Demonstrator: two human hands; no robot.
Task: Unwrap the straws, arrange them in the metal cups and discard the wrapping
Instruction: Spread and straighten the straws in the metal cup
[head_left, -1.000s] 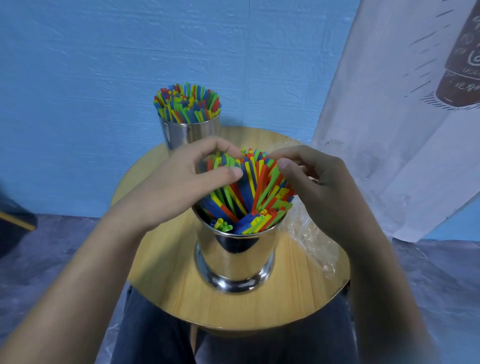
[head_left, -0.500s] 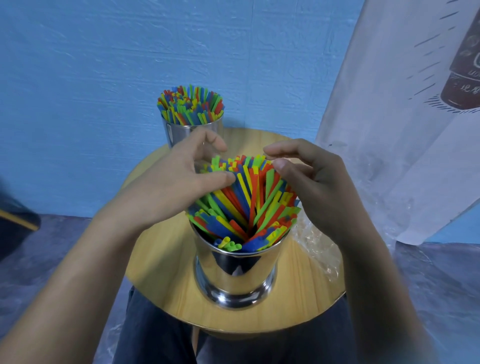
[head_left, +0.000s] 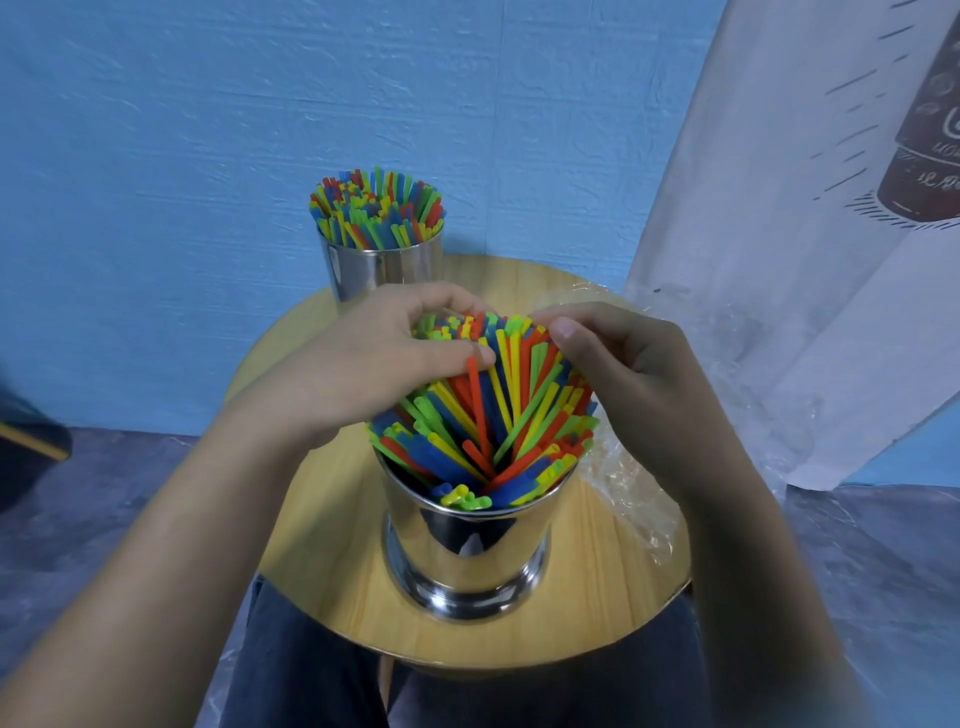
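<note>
Since half a second ago the left grip and right grip have drawn together, fingers curled round the tops of the straws fanning out of the cup by the near edge of the table. A second cup, full of straws, stands at the far edge, and clear wrap lies along the right edge. Behind are a blue wall and a white printed sheet, with grey floor below.

Blue textured wall; grey mottled floor; round wooden table; white cloth (bottle print) hanging right.
</note>
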